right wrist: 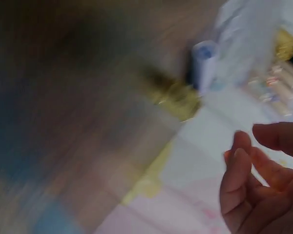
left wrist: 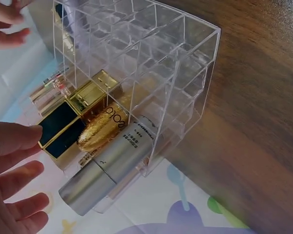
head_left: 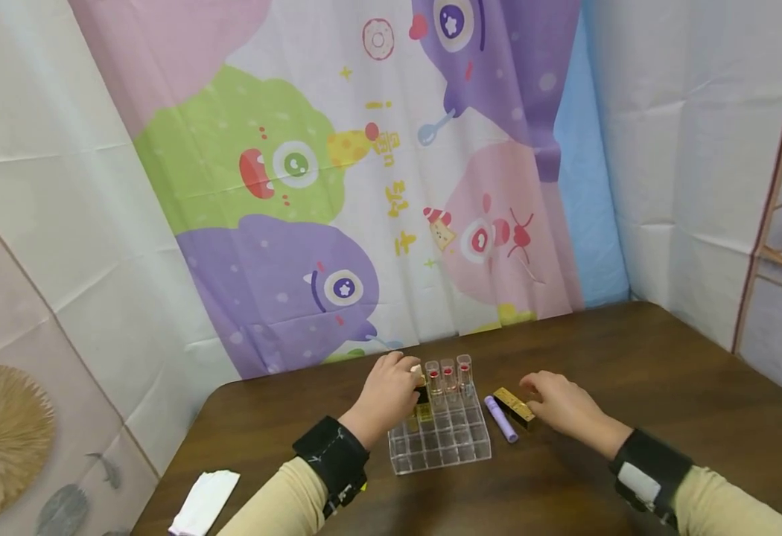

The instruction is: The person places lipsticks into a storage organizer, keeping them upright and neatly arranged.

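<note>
My left hand (head_left: 383, 394) is at the back left of a clear compartmented lipstick organizer (head_left: 441, 455). In the left wrist view, its thumb tip meets the side of a square black-and-gold lipstick (left wrist: 63, 127) standing in a slot, while the other fingers are spread apart. Beside that lipstick stand a gold textured lipstick (left wrist: 103, 129) and a silver tube (left wrist: 110, 165). Several clear-capped red lipsticks (head_left: 447, 378) fill the back row. My right hand (head_left: 563, 404), loosely curled and holding nothing, hovers beside a gold lipstick case (head_left: 514, 408) and a lilac tube (head_left: 500, 419), both lying on the table.
A folded white cloth or tissue (head_left: 205, 502) lies at the left front of the brown wooden table (head_left: 599, 357). Behind the table's far edge hangs a curtain (head_left: 391, 298) printed with cartoon monsters. The right wrist view is blurred.
</note>
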`<state>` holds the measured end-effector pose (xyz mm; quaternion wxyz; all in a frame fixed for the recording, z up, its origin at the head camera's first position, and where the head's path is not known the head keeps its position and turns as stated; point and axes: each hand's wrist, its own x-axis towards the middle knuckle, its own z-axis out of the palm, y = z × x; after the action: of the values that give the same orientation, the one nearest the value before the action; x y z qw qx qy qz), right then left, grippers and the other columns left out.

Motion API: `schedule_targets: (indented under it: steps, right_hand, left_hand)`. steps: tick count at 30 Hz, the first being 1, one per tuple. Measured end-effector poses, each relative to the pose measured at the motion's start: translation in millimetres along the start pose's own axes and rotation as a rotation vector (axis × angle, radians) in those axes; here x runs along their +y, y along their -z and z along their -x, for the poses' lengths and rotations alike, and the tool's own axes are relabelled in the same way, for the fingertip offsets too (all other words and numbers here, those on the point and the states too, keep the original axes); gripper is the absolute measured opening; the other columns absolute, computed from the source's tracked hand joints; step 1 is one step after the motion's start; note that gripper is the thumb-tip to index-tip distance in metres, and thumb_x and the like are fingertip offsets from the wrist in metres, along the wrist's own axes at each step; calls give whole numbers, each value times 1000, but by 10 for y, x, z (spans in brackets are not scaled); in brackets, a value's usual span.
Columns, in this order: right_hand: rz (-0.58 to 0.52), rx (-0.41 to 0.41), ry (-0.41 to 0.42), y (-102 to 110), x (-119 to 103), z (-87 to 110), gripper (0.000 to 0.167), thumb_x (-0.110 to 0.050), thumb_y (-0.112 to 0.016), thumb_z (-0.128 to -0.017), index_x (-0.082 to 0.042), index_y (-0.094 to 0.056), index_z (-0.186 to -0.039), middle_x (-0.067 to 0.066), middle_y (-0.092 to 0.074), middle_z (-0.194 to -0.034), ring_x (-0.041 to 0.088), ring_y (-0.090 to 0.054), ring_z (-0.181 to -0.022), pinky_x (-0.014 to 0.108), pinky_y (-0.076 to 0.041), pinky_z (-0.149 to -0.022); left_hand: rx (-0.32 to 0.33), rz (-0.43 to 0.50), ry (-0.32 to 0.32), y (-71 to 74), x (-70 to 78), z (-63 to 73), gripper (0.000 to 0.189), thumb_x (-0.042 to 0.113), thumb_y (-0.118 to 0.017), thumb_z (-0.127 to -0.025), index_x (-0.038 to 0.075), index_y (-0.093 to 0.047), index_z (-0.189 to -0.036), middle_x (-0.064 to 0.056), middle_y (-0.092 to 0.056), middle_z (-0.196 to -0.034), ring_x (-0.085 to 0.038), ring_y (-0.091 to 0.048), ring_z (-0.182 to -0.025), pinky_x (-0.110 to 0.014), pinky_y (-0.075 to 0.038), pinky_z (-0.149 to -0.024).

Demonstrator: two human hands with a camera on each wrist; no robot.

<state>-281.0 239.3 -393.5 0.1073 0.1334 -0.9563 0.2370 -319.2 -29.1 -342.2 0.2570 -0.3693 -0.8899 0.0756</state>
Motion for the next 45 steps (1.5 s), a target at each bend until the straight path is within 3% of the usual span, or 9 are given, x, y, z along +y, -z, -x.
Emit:
schedule_targets:
  steps: [2,5,9,16,25,29,34,39,45]
  right_hand:
    - [53,-33,-55,-57,78,-61,25,-11,-67,-78,2,-63,-99,13,-64,-93,26,-61,-80,41,-49,-62]
    - [88,-95,-143,-148,135,-90,19,-18,-67,-78,0,-62,-80,9,-59,-73,20,-55,-62,34,-43,-51]
    - [116,-137,-224,-247,123,-54,26,-20,-65,-76,-8,-49,-59,1,-44,-55,14,-43,-48,27,-30,-45]
    - [162,-161,-247,-315,104,-58,18,-13,-63,-74,-8,-49,-62,1,-43,-60,16,-43,-55,32,-35,-48]
    - [153,-120,-228,-136,-60,85,17,-12,-60,-71,-9,-48,-60,-1,-40,-57,14,-38,-52,29,-30,-45]
    - [85,-147,-152,-4,-306,212,17,-12,-63,-70,-11,-50,-59,-2,-42,-57,12,-38,-49,27,-29,-44]
    - [-99,-207,-14,101,-546,328,13,-14,-68,-74,-15,-58,-66,-7,-49,-60,7,-39,-50,23,-31,-45]
    - [-203,-214,138,149,-620,361,7,-17,-69,-78,-15,-64,-73,-11,-55,-66,1,-41,-54,21,-36,-46]
    - [-277,-245,197,158,-632,351,5,-14,-68,-79,-10,-65,-78,-8,-58,-70,-2,-43,-52,20,-39,-45]
  left_hand:
    - [7,7,1,-14,11,4,13,19,-72,-74,15,-73,-87,-3,-63,-105,-24,-54,-95,-35,-44,-83]
    - [44,10,-10,-58,54,51,22,20,-74,-73,11,-69,-93,-5,-62,-105,-25,-55,-95,-36,-44,-83]
    - [124,37,-37,-111,160,171,37,22,-75,-72,9,-63,-104,-9,-60,-109,-28,-54,-102,-38,-45,-88]
    - [279,114,-80,-93,323,280,45,12,-72,-71,7,-58,-113,-9,-59,-112,-29,-53,-107,-38,-43,-92]
    - [301,155,-88,-9,411,359,50,14,-75,-68,9,-57,-115,-3,-60,-110,-19,-54,-100,-31,-44,-85]
    - [238,203,-117,38,446,366,49,20,-74,-74,9,-56,-118,-2,-60,-111,-17,-54,-99,-29,-44,-84]
    - [46,369,-104,93,457,357,44,26,-64,-86,9,-53,-125,-2,-61,-112,-14,-55,-102,-28,-43,-89]
    - [-100,565,-9,107,453,349,30,23,-60,-89,10,-60,-116,-1,-64,-107,-11,-58,-98,-24,-45,-84]
    - [-190,813,107,154,426,325,22,22,-65,-85,10,-66,-104,2,-65,-98,-8,-58,-88,-21,-47,-76]
